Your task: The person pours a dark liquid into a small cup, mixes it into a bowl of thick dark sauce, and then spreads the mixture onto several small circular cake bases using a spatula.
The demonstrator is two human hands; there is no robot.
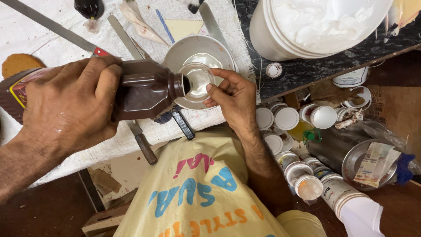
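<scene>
My left hand grips a brown plastic bottle tipped on its side, its open neck pointing right. The neck sits at the rim of a small clear glass cup, which my right hand holds by its edge with the fingertips. The cup hovers over a round steel bowl on the white cloth. No liquid is visible leaving the bottle.
A long knife with a red collar, spatulas, piping bags and a brown cake disc lie on the cloth. A white bucket of cream stands at the back right. Several lidded tubs crowd the lower shelf.
</scene>
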